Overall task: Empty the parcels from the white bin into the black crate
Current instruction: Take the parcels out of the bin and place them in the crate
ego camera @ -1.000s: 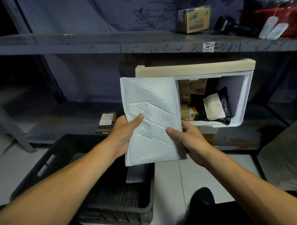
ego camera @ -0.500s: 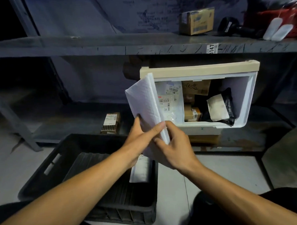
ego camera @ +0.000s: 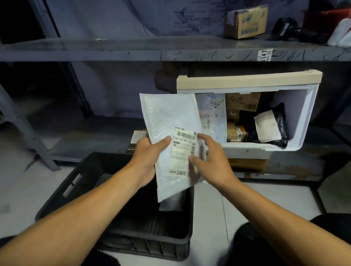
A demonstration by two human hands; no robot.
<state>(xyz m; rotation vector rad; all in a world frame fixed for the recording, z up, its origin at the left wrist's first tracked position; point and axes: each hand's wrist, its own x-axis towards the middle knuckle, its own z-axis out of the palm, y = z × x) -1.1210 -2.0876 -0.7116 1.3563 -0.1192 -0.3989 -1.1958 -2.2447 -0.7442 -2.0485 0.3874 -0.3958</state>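
Mailer (ego camera: 166,121) above black crate (ego camera: 88,171) | left grip (ego camera: 146,159) pinches its edge | right grip (ego camera: 209,161) loose, fingers touching label

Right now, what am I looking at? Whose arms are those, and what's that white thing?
The camera sits on a person's head, looking down, so those arms are theirs. The left hand grips a white padded envelope with a barcode label. The right hand hovers at the label, blurry, so I can't tell if it grips. Below is the black crate on the floor. Behind is the white bin on a shelf, with more parcels inside.
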